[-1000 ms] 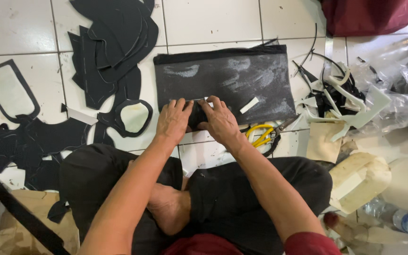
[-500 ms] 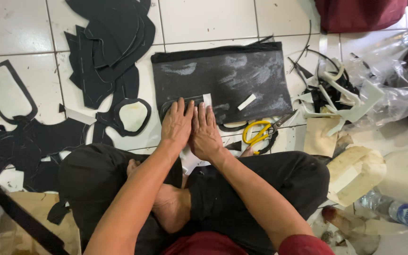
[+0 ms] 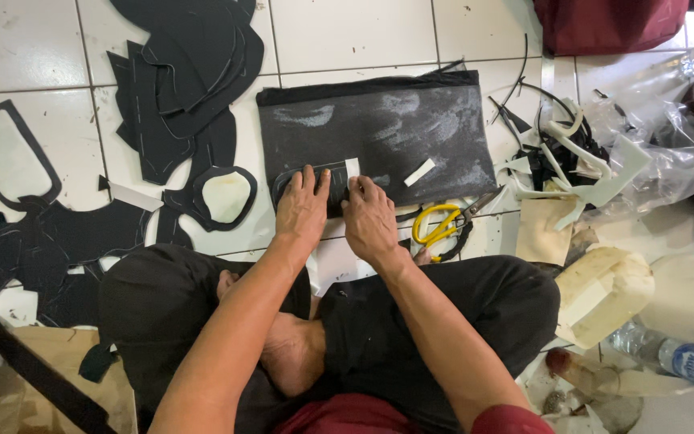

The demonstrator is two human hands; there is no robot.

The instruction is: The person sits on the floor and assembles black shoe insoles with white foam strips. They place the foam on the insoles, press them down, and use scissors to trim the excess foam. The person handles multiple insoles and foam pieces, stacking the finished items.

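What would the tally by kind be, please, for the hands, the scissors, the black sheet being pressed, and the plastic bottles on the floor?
Hands: 2, left hand and right hand, both flat on the small black piece
Yellow-handled scissors: 1
Large black sheet: 1
Plastic bottle: 1 clearly visible
Total: 5

Yellow-handled scissors (image 3: 443, 226) lie right of centre on the white tile floor (image 3: 347, 32). Black cut fabric pieces (image 3: 182, 72) are stacked upper left. Clear plastic bag (image 3: 668, 137) at right edge. Maroon bag (image 3: 612, 24) at top right. Plastic bottle (image 3: 676, 358) at lower right.
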